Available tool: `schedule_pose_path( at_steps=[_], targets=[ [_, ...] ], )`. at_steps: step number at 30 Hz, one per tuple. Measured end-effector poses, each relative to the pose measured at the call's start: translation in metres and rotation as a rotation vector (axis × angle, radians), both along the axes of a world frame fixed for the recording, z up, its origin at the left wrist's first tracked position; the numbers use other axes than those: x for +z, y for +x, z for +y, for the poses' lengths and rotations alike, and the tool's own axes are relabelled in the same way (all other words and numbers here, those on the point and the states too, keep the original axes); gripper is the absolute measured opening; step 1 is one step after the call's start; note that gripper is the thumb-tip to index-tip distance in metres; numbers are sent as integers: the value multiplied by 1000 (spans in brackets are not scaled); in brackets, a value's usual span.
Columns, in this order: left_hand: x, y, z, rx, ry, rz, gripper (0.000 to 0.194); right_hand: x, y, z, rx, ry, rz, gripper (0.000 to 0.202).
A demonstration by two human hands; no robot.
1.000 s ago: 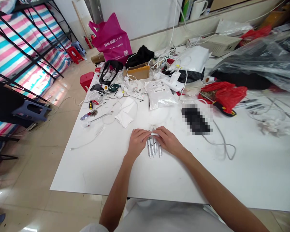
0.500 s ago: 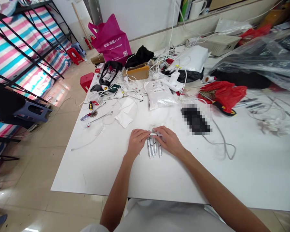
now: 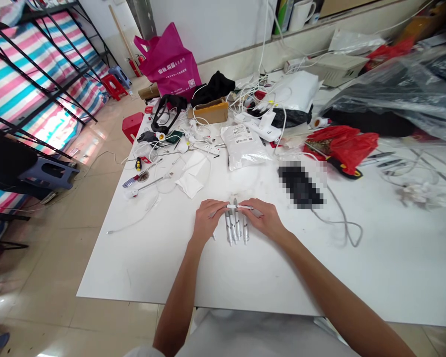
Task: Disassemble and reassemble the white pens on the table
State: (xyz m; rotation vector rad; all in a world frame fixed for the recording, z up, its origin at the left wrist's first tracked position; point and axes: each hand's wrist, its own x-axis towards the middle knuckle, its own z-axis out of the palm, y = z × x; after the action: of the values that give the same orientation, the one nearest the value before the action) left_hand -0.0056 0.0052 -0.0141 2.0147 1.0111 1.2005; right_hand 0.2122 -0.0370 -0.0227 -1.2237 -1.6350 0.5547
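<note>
Between my two hands a white pen [image 3: 232, 206] lies level, just above the table. The fingertips of my left hand [image 3: 207, 218] pinch its left end. My right hand [image 3: 263, 217] is closed on the pen's right part, thumb and fingers together. Directly below it, several slim silver-white pens [image 3: 232, 233] rest side by side on the table, pointing toward me, their far ends partly behind the held pen. One of these pens [image 3: 246, 234] sits slightly apart, near my right fingers. By my left wrist a small tip shows, mostly hidden by the hand.
The white table [image 3: 141, 267] carries a pixelated dark object [image 3: 301, 184] with a grey cable on the right. Farther back are a white plastic parcel [image 3: 243, 146], a crumpled tissue [image 3: 191, 176], screwdrivers [image 3: 134, 179], tangled cables, a red plastic bag [image 3: 351, 148] and a magenta bag [image 3: 174, 67].
My hands have moved slightly apart, and more of the white pen shows between them. The pens lying on the table stay in place.
</note>
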Motion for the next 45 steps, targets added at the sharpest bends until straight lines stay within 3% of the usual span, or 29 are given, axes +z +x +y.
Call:
schedule_pose_path(
  at_steps=[3, 7, 11, 15, 17, 19, 22, 27, 32, 36, 45],
  targets=[
    [2, 0, -1, -30, -50, -20, 15, 1, 0, -1, -26, -134, 70, 26],
    [7, 1, -4, -3, -182, -70, 17, 4, -1, 1, 50, -188, 347, 34],
    [9, 2, -6, 1, -267, -116, 16, 4, -2, 4, 104, -293, 445, 24],
    [12, 7, -10, 2, -367, -173, 19, 6, -3, 4, 56, -270, 547, 26],
    [14, 10, -12, 2, -448, -199, 21, 10, -4, 3, 95, -253, 591, 36],
    [14, 12, -13, -7, -494, -209, 22, 13, -6, 3, 129, -272, 607, 33],
    [12, 14, -15, -28, -457, -184, 22, 15, -7, 2, 79, -282, 615, 22],
    [10, 17, -19, -75, -307, -84, 28, 13, -10, 4, -49, -228, 662, 25],
    [11, 15, -17, -120, -268, 8, 30, 16, -10, 4, 31, -253, 741, 23],
    [5, 15, -15, -56, -196, -54, 23, 18, -12, 1, 57, -272, 779, 21],
    [0, 25, -18, 37, 9, -18, 15, 14, -18, 2, -99, -244, 837, 34]
  ],
)
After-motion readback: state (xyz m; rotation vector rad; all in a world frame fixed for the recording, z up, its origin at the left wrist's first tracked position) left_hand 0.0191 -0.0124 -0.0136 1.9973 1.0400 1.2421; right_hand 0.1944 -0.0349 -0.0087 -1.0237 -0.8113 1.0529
